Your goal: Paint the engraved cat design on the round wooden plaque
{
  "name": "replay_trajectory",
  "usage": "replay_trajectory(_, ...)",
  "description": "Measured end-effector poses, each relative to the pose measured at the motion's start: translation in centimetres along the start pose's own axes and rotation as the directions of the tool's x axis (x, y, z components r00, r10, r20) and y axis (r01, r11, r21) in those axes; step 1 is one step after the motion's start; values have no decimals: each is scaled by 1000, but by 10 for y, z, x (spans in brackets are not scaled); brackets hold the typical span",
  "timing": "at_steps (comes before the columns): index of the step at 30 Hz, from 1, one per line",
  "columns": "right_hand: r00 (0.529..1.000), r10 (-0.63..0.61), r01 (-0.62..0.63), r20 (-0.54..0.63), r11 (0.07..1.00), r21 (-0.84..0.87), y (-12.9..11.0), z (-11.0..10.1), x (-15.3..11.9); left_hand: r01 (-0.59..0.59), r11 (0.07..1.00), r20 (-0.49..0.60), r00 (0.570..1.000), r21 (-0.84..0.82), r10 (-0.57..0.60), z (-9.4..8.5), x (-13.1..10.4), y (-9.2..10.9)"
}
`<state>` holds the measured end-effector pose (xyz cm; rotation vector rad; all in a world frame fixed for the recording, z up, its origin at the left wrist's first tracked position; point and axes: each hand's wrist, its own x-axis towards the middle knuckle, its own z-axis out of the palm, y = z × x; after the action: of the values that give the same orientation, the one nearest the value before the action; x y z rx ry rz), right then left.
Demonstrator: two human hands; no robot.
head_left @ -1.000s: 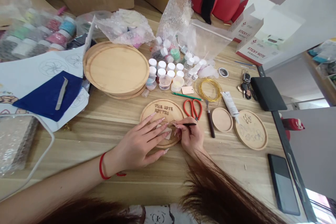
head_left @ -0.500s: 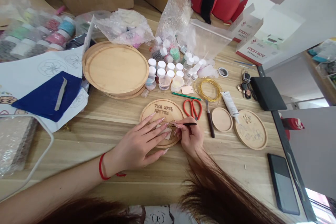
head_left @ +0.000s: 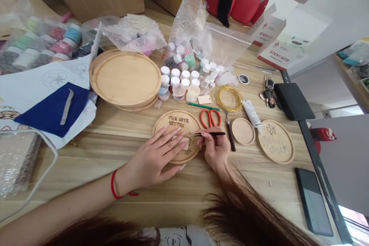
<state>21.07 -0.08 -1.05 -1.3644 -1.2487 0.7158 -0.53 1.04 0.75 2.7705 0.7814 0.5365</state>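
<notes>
Streaky pale wood runs across the tabletop [head_left: 95, 161], crowded at its far side by a cardboard box [head_left: 100, 5] at eleven o'clock. From the head camera, a round wooden tray [head_left: 158, 123] lies on the table between the two hands, brown lettering at its twelve o'clock. Reaching over it from eight o'clock, the left hand [head_left: 157, 153] lies palm down with fingers extended and slightly parted, grasping nothing, and covers part of a small white piece [head_left: 186, 144] on the tray; a red cord bracelet [head_left: 114, 185] circles that wrist. At the tray's three o'clock, the right hand [head_left: 217, 149] pinches black tweezers [head_left: 217, 133] between closed fingers, their tips over the tray; whether the tips grip anything is too small to tell. Counting from the tray, white-lidded jars [head_left: 175, 77] stand at twelve, a green pencil [head_left: 203, 106] lies at one, and red-handled cutters [head_left: 210, 118] and a coil of gold wire [head_left: 240, 102] at two. A small wooden dish [head_left: 243, 131] sits at three, with a second round tray [head_left: 284, 130] beyond it; a white tube [head_left: 251, 112] touches that tray's rim. Stacked wooden trays [head_left: 127, 77] rest toward ten.
</notes>
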Motion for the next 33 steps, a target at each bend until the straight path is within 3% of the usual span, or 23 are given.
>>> replay_trajectory(13, 999, 21, -19, -47, 999, 50, -3, 3, 2, 102, 993, -70, 992, -54, -106, -4, 9, 14)
replay_trajectory(25, 986, 131, -117, -106, 984, 131, -3, 4, 4, -30, 998, -79, 997, -62, 25, -5, -2, 6)
replay_trajectory(33, 988, 114, -106, -108, 991, 85, -4, 5, 7, 18, 1000, 7, 1000, 2, -18, -1, 0, 5)
